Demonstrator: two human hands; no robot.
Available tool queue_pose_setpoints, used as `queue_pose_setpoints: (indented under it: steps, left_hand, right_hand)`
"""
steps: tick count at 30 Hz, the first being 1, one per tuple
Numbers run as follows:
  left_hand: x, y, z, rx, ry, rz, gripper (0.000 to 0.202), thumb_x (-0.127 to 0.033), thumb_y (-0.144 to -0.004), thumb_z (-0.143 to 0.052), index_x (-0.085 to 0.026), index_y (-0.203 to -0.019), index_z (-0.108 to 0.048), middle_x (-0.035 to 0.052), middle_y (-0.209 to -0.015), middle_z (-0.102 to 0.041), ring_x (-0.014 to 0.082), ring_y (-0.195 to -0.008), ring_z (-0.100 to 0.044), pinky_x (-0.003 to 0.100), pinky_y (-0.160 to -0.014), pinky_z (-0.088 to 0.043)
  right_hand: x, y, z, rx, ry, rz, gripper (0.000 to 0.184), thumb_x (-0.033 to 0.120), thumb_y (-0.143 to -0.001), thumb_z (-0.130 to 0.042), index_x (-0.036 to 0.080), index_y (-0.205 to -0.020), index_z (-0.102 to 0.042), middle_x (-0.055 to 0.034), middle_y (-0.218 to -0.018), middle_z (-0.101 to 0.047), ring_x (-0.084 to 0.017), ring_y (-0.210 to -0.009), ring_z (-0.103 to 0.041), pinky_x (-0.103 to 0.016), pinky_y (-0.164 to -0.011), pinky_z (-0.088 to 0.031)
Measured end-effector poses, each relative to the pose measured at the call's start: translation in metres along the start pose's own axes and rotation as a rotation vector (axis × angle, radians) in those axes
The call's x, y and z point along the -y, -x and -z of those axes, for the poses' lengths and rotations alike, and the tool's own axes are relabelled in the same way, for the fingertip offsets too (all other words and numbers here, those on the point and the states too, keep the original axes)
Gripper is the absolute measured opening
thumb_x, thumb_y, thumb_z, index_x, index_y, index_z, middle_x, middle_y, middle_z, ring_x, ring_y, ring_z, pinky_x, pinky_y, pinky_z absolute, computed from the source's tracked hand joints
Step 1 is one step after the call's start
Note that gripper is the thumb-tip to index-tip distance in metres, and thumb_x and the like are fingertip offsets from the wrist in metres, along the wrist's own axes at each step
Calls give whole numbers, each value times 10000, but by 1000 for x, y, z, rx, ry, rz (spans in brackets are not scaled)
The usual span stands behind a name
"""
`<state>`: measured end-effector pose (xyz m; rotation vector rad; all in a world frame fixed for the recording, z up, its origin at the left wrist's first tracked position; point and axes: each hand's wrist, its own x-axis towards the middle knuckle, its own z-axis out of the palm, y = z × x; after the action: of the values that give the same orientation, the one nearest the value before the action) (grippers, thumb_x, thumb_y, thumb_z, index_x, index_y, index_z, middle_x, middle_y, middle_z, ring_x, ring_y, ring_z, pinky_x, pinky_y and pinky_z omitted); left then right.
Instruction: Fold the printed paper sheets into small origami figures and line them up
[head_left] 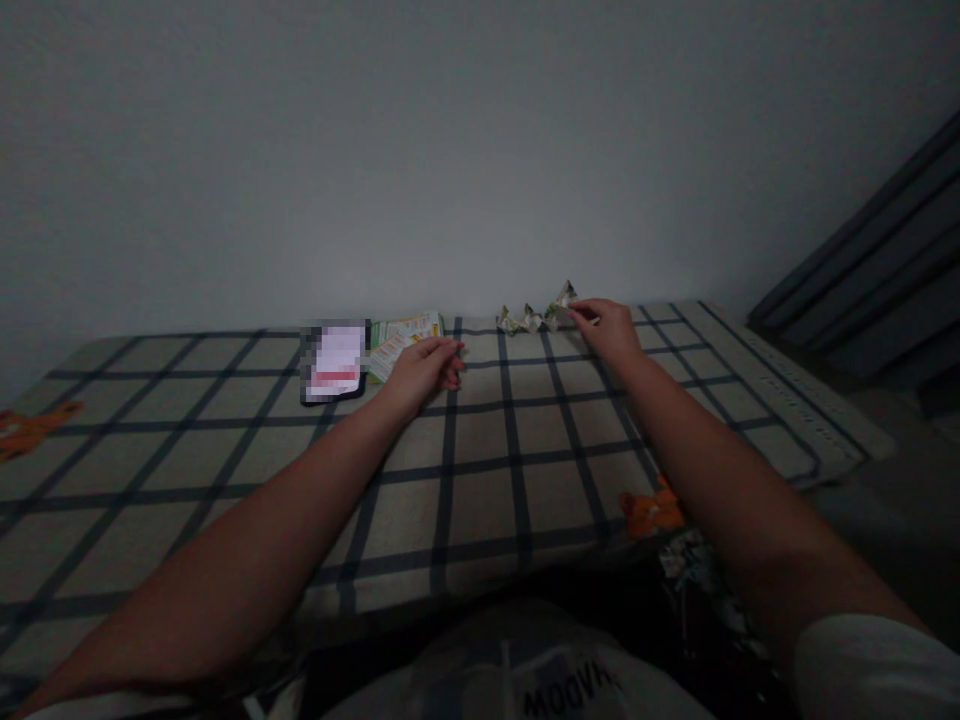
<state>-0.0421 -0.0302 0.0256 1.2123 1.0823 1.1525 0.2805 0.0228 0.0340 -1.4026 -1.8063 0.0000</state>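
Observation:
My right hand [609,328] is closed in a pinch on a small pointed piece of folded printed paper [566,294], at the back of the cloth near the wall. Just left of it, several similar folded paper pieces [525,319] in white and green sit in a short row. My left hand [429,366] is low over the cloth with its fingers loosely curled and somewhat apart; nothing shows in them. Beside and partly behind that hand lie green and white printed leaflets [390,345], overlapping one another.
A phone [335,362] with a lit, blurred screen lies left of the leaflets. The checked cloth [480,440] covers the table, with orange bear figures [651,510] on it. A grey wall [480,160] rises behind; a dark pleated curtain [877,240] hangs at right.

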Motion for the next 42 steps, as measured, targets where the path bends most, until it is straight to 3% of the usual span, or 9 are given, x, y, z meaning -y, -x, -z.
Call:
queue_pose_setpoints:
  steps: [3,7,13,25,28,31,33,37,42]
  left_hand:
    - [1,0,0,-2,-19,-7,178,-306,-862,-663,-145,-938,-673,-6,-659,-658,91,-466,-583,200,-475,-519]
    - [1,0,-1,-8,-31,-24,172,-288,-861,-662,-138,-943,-683,0,-670,-662,91,-487,-593,190,-475,-511]
    - [-1,1,-2,-7,-17,-6,151,-266,-858,-653,-136,-928,-684,-8,-651,-651,81,-476,-576,177,-466,-488]
    - [6,-3,4,-12,-96,-80,255,-364,-823,-665,-165,-982,-684,-3,-700,-654,103,-509,-562,216,-514,-477]
    - [9,-5,10,-62,-392,-235,304,-410,-838,-640,-186,-1031,-712,20,-760,-685,141,-602,-597,253,-608,-496]
    - [7,-3,13,-33,-866,-505,338,-397,-864,-605,-181,-1096,-725,85,-995,-715,238,-933,-654,362,-883,-521]
    - [2,1,13,-39,-1156,-606,421,-398,-858,-609,-160,-1193,-700,136,-1198,-665,310,-1149,-593,439,-1026,-463]
    - [-4,10,11,-136,-1493,-487,660,-492,-856,-608,-115,-1398,-575,209,-1350,-577,399,-1214,-547,520,-1044,-436]
    - [1,8,12,-43,-1462,-434,638,-443,-903,-553,-93,-1435,-522,201,-1368,-588,356,-1258,-554,450,-1074,-436]
  right_hand:
    - [-20,4,-2,3,26,-85,287,275,-902,-623,111,-1081,-777,-148,-1060,-776,-231,-953,-719,-345,-914,-530]
    - [-31,7,-7,60,55,-93,294,301,-910,-637,123,-1093,-783,-148,-1078,-778,-233,-959,-725,-339,-913,-528]
    - [-32,5,-8,135,147,-102,287,286,-914,-637,123,-1092,-790,-142,-1061,-784,-249,-979,-723,-353,-913,-524]
    - [-25,5,-10,130,255,-156,382,217,-914,-568,89,-1229,-743,-185,-1165,-753,-273,-1040,-716,-356,-952,-507]
    - [-25,5,-9,113,255,-142,398,270,-910,-601,106,-1247,-736,-170,-1077,-776,-266,-960,-721,-346,-882,-518]
    - [-23,6,-7,46,228,-126,416,341,-907,-624,101,-1227,-740,-149,-960,-782,-251,-850,-712,-342,-820,-518]
    - [-19,8,-6,-3,205,-87,386,338,-927,-593,96,-1180,-756,-147,-958,-779,-242,-844,-704,-339,-824,-509]
    - [2,12,-5,68,186,122,365,318,-979,-495,106,-1061,-780,-153,-1020,-775,-242,-927,-696,-327,-850,-483]
    - [57,10,-12,303,213,373,354,331,-996,-473,157,-1068,-772,-129,-1085,-768,-241,-975,-680,-322,-835,-448]
